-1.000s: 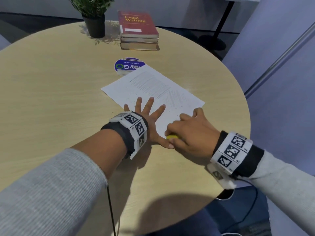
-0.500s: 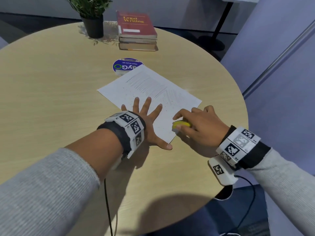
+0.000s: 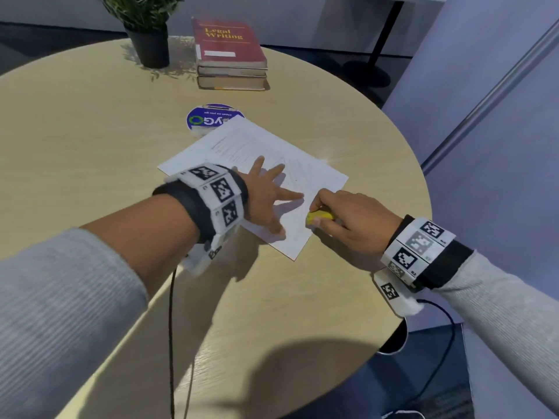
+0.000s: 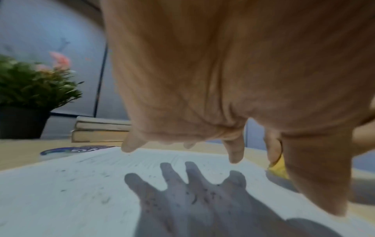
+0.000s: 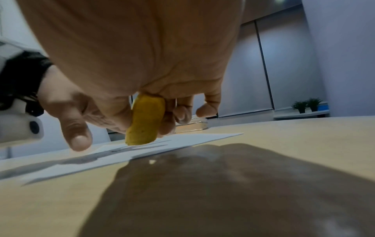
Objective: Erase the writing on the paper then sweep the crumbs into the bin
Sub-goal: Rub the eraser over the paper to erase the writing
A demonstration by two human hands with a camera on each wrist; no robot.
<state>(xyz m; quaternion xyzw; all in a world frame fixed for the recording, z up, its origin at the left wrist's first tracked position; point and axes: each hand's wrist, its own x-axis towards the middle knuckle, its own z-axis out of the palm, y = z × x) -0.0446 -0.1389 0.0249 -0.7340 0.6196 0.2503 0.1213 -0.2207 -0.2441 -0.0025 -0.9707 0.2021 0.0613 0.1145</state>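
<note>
Change: since half a second earlier the right hand (image 3: pixel 354 220) had slid the eraser a little along the near right part of the sheet, while the left hand (image 3: pixel 266 201) had stayed spread on it.
Right grip: thumb and fingers were clamped on the small yellow rounded rubber eraser (image 5: pixel 145 119), its lower end touching the paper near that edge.
Eraser axis: in the right wrist view its long axis stood nearly upright, leaning slightly, worn end down.
Left grip: fingers were apart and straight over the white printed sheet of paper (image 3: pixel 272 152); the thumb tip (image 4: pixel 316 184) reached down to it, and the left wrist view showed a shadow under the palm, so full contact could not be told.
Key relation: the eraser lay just right of the left thumb, nearer the right hand; the pencil marks left to rub likely ran away from it toward the far corner.
Paper axis: the sheet lay flat on the round pale wooden desk (image 3: pixel 90 131), skewed, long axis running from near right to far left.
Crumbs: dark specks (image 4: pixel 154 202) dotted the sheet under the left palm.
Beyond: a round blue-and-white lidded tub (image 3: pixel 208 119) touched the far corner; farther, a stack of books with a red cover (image 3: pixel 230 52) and a green plant in a black pot (image 3: pixel 148 40).
Bin: not identified with certainty.
</note>
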